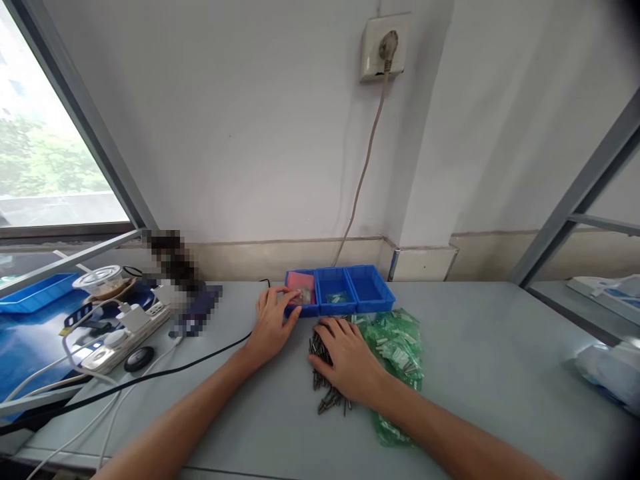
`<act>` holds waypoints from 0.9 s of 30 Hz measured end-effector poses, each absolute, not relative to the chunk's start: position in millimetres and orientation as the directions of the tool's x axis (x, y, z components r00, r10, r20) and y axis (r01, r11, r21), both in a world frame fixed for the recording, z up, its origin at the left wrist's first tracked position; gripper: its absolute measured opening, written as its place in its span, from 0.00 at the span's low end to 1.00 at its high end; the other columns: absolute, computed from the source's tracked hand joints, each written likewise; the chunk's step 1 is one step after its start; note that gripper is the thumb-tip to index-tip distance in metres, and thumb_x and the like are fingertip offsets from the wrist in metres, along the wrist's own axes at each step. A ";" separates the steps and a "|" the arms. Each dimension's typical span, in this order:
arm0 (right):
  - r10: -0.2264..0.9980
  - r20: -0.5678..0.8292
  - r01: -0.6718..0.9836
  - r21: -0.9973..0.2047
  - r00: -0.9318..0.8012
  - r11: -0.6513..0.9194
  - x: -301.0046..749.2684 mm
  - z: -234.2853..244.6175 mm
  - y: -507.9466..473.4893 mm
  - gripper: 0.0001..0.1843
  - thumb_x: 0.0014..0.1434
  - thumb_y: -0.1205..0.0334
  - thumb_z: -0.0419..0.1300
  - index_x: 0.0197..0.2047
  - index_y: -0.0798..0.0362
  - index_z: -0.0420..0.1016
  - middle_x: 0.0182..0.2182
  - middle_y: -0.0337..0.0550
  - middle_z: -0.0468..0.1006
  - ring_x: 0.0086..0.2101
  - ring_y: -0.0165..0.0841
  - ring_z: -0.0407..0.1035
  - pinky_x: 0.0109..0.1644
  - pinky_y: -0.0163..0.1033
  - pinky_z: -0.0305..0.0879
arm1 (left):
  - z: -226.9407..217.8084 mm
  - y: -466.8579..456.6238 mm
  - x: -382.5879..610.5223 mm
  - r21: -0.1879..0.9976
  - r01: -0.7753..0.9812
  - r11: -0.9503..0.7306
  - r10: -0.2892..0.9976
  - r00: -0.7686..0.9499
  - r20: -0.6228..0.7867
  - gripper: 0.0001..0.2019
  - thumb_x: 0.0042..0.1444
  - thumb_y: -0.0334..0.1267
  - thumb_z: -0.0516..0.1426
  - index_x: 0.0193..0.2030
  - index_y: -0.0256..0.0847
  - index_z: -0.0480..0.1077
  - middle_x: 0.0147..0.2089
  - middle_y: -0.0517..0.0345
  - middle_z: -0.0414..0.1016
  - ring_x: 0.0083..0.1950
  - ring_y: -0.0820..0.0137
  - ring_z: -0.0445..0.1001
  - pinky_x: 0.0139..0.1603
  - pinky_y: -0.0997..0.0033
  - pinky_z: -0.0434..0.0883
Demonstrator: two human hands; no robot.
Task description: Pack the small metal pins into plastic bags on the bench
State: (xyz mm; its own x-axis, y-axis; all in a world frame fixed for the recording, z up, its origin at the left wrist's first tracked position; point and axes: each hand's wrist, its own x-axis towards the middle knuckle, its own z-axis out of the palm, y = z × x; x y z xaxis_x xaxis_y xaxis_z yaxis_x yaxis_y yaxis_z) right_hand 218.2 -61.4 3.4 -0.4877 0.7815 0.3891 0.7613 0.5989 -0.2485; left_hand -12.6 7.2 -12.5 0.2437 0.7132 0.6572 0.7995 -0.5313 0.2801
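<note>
My left hand [273,323] lies on the grey table with its fingers stretched out, the fingertips touching the front edge of the leftmost blue bin [301,291], which holds something pink. My right hand [347,360] rests palm down, fingers spread, on a pile of small dark metal pins [327,397]. Just right of that hand lies a clear green-tinted bag of small white parts [397,347]. Two more blue bins, the middle one [336,293] and the right one [371,288], stand in a row behind my hands.
A white power strip [123,333] with plugs and cables sits at the left, a black cable [165,370] running across the table. A blue tray [35,293] lies far left. A wall socket [383,47] with a cord hangs above. Plastic-wrapped items [607,373] lie at the right.
</note>
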 end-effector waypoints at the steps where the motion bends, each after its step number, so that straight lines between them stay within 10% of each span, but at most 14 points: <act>1: 0.782 0.393 0.764 -0.245 -0.484 0.597 218.5 3.2 -60.8 0.19 0.69 0.55 0.64 0.60 0.51 0.76 0.57 0.53 0.78 0.57 0.52 0.70 0.60 0.58 0.68 | -12.7 7.3 -12.7 0.280 0.803 -0.525 0.713 0.237 0.660 0.16 0.73 0.45 0.56 0.64 0.48 0.72 0.63 0.47 0.68 0.64 0.54 0.63 0.70 0.40 0.63; 27: 0.753 0.439 0.804 -0.106 -0.490 0.585 222.0 7.7 -53.3 0.19 0.76 0.50 0.55 0.61 0.54 0.74 0.55 0.56 0.79 0.54 0.50 0.73 0.58 0.54 0.69 | -18.3 12.0 -14.3 0.130 0.849 -0.512 0.742 0.361 0.564 0.24 0.76 0.50 0.52 0.73 0.46 0.62 0.76 0.49 0.64 0.82 0.51 0.49 0.76 0.43 0.56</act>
